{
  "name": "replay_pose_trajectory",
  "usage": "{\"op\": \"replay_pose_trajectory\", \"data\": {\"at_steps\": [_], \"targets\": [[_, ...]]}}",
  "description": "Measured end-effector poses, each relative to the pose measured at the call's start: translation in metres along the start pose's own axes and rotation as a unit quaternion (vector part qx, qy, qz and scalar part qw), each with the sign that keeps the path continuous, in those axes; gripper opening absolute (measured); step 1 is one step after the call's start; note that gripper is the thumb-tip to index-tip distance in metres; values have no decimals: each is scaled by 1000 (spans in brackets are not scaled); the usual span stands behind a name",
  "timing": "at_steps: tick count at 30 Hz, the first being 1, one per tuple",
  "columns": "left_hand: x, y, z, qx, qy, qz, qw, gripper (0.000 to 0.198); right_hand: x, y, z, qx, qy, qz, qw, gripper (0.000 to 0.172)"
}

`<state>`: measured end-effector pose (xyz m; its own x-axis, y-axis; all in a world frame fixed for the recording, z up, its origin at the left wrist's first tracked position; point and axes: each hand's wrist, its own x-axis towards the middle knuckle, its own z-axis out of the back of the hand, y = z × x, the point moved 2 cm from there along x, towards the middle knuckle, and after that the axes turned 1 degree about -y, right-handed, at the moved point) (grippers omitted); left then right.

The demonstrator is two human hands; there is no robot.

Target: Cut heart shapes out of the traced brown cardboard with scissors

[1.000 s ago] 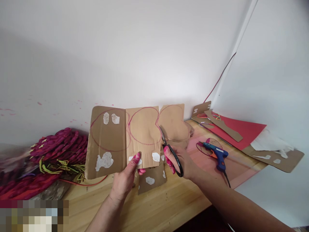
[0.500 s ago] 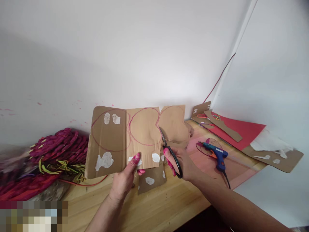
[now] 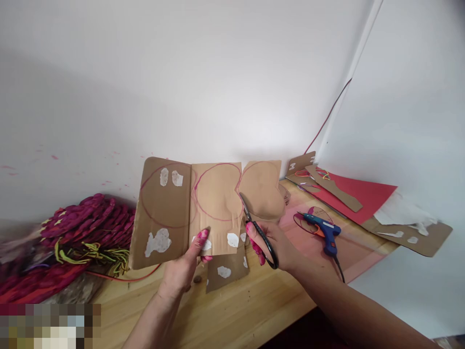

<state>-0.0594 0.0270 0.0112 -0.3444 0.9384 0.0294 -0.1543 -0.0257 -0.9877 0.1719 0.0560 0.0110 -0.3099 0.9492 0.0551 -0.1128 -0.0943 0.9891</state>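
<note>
My left hand (image 3: 185, 261) grips the lower edge of a folded piece of cardboard (image 3: 214, 191), thumb in front and fingers behind. Pink-purple rounded outlines are drawn across its panels, and torn white paper patches stick to it. In my right hand (image 3: 269, 242) is a pair of black-handled scissors (image 3: 249, 211), its blades at the notch between the middle panel and the right-hand lobe. The right lobe has a curved cut lower edge. Below, a cardboard scrap (image 3: 227, 275) with white patches lies on the wooden table (image 3: 232, 315).
A blue glue gun (image 3: 329, 235) with a cord rests on a pink sheet (image 3: 358, 257) at right. Behind it lie red paper (image 3: 374, 194) and cardboard offcuts (image 3: 336, 186). Magenta braided material (image 3: 90, 218) with yellow-green strands is heaped at left. A white wall (image 3: 218, 72) rises behind.
The cardboard's left panel has swung slightly, and my left hand has shifted a little left and down. The scissors stay at the notch; the whole view has moved slightly.
</note>
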Motion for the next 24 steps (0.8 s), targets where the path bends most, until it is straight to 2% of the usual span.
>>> {"op": "replay_pose_trajectory", "data": {"at_steps": [3,10,14,20,24], "targets": [[1,-2,5,26,1,20,999,50,0,4,2,-2,11,-7,1000,61],[-2,-21,8,69,-15,-21,997,40,-5,10,-1,17,9,-26,999,65],[-3,-24,3,38,-17,-16,999,44,-8,12,-3,21,2,-23,1000,65],[-5,-25,-2,-46,-11,40,998,55,-11,18,-4,14,3,-18,1000,65],[-7,-22,-4,-54,-15,55,997,55,-13,20,-5,14,-5,-12,1000,64]]}}
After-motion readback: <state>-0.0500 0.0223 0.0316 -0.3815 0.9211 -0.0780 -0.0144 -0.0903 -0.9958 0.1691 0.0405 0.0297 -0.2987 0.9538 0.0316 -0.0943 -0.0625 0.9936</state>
